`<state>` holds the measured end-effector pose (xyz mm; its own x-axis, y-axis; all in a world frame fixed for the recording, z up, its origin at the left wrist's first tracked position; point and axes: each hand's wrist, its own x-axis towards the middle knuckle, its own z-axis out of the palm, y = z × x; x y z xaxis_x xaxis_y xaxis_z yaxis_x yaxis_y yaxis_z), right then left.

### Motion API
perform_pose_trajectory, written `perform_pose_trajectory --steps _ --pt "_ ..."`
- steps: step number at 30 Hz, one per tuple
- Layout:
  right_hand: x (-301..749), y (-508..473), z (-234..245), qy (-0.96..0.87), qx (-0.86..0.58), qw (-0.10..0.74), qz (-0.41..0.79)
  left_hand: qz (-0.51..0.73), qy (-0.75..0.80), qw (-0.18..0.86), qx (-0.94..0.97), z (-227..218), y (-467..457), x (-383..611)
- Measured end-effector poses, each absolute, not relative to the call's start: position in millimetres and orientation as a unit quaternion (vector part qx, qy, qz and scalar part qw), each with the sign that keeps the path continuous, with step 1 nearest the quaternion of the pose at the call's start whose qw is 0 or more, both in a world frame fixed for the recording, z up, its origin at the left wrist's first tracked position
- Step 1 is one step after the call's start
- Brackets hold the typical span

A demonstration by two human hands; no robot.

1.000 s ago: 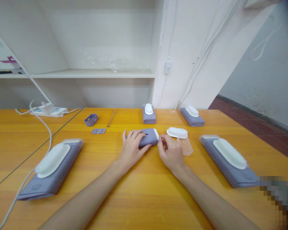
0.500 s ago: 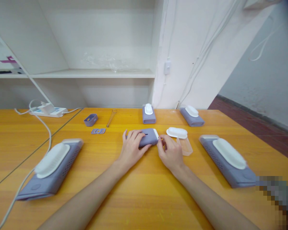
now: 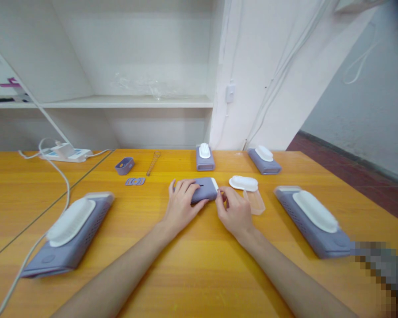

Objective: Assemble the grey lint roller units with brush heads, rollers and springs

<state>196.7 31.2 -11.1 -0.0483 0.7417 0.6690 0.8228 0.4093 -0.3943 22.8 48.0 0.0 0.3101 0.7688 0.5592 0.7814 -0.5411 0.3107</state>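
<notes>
A small purple device [image 3: 204, 189] with a white end cap lies on the orange table [image 3: 199, 265] at the centre. My left hand [image 3: 182, 205] is wrapped over its left part, fingers curled on top. My right hand [image 3: 234, 212] is beside its right end, thumb and forefinger pinched at the white cap. Just right of that hand lie a white oval lid [image 3: 243, 183] and a clear plastic piece [image 3: 254, 201].
Two large purple devices with white pads lie at left [image 3: 68, 229] and right [image 3: 313, 221]. Two smaller ones [image 3: 204, 158] [image 3: 264, 160] stand at the back. A purple cup [image 3: 124, 165], a flat purple part [image 3: 135, 181], a spring [image 3: 153, 162] and a power strip [image 3: 64, 153] with its cable are at back left.
My right hand has shifted slightly left, closer to the device's white end. My left hand stays on the device.
</notes>
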Motion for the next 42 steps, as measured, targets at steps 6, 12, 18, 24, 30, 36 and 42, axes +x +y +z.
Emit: perform_pose_trajectory --steps 6,12,18,24,30,36,42 --pt "197.3 28.9 -10.6 -0.736 -0.527 0.418 -0.081 -0.340 -0.478 0.012 -0.810 0.0 47.7 22.8" --pt "198.6 27.6 -7.5 -0.739 -0.521 0.411 -0.117 -0.343 -0.477 0.013 -0.809 -0.8 48.3 22.7" --pt "205.3 30.9 4.5 -0.721 -0.543 0.399 -0.160 -0.346 -0.476 0.014 -0.808 -1.9 48.7 22.6" --pt "212.1 35.7 14.1 -0.688 -0.598 0.374 -0.175 -0.345 -0.475 0.014 -0.809 -2.3 48.6 22.3" --pt "218.4 41.1 16.7 -0.665 -0.630 0.362 -0.172 -0.347 -0.475 0.014 -0.809 -2.2 48.7 22.3" --pt "227.6 44.9 21.7 -0.650 -0.642 0.357 -0.192 -0.344 -0.476 0.014 -0.809 -1.4 48.6 21.8" --pt "237.8 50.9 22.9 -0.646 -0.671 0.298 -0.209 -0.343 -0.478 0.012 -0.809 -1.3 48.6 21.2"
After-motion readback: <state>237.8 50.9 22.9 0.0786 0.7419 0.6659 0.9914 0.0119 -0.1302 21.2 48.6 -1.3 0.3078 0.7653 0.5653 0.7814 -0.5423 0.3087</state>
